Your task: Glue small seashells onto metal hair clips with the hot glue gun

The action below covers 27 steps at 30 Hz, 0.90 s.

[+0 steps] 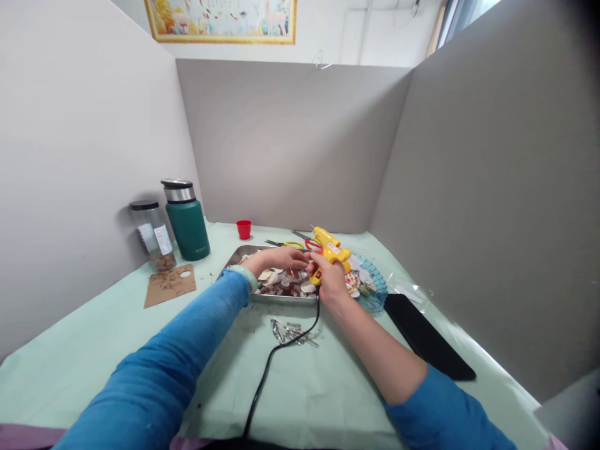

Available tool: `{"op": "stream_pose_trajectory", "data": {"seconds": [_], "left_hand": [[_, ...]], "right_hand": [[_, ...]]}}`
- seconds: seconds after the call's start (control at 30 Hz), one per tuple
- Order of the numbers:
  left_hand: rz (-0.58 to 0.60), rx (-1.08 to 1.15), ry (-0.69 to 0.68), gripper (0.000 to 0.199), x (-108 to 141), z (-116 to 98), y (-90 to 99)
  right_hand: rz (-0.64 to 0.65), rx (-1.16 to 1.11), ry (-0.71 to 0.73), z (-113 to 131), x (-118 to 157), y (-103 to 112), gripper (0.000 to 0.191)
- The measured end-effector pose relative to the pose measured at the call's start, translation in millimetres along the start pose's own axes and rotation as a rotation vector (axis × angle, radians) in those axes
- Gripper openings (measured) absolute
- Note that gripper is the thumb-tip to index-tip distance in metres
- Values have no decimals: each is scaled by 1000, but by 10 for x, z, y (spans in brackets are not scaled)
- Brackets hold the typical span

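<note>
My right hand (329, 275) is wrapped round the handle of a yellow glue gun (332, 247), whose nozzle points up and away to the left. A black cord (269, 362) runs from its base toward the front edge. My left hand (285, 257) reaches over a metal tray (281, 299) of shells and flat pieces (281, 282); its fingers are extended and close to my right hand's fingertips. Whether a small piece lies between its fingertips is too small to tell. A blue scalloped dish (379, 290) with shells and other pieces stands right of the tray.
Behind the tray lie scissors (293, 244) and a red cup (244, 230). A green bottle (187, 228), a clear jar (157, 240) and a brown board (169, 287) are at left. Metal clips (293, 334) lie in front; a black slab (429, 337) is at right.
</note>
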<state>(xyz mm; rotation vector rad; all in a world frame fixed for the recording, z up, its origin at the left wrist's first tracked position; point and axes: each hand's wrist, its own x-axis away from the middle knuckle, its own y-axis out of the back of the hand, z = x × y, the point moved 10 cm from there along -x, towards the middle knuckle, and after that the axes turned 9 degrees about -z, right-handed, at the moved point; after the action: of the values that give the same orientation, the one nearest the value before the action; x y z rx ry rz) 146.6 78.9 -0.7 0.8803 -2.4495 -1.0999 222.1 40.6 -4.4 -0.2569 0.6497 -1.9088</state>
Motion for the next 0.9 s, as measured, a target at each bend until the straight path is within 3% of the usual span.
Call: {"op": "stream_pose_trajectory", "data": {"seconds": [0.2, 0.27, 0.33, 0.47, 0.63, 0.9], "left_hand": [[-78, 296, -24, 27, -138, 8, -31], [-127, 153, 14, 23, -154, 73, 25], [-150, -138, 56, 20, -158, 154, 68], [-73, -571, 49, 22, -175, 196, -51], [-134, -743, 77, 24, -227, 96, -139], [-150, -720, 37, 19, -292, 24, -242]], "right_hand": [[2, 7, -10, -10, -6, -9, 19], [-3, 0, -5, -7, -12, -3, 19], [1, -10, 3, 2, -11, -5, 20], [26, 1, -2, -3, 2, -20, 18], [38, 14, 10, -4, 6, -33, 18], [69, 21, 15, -2, 3, -66, 13]]}}
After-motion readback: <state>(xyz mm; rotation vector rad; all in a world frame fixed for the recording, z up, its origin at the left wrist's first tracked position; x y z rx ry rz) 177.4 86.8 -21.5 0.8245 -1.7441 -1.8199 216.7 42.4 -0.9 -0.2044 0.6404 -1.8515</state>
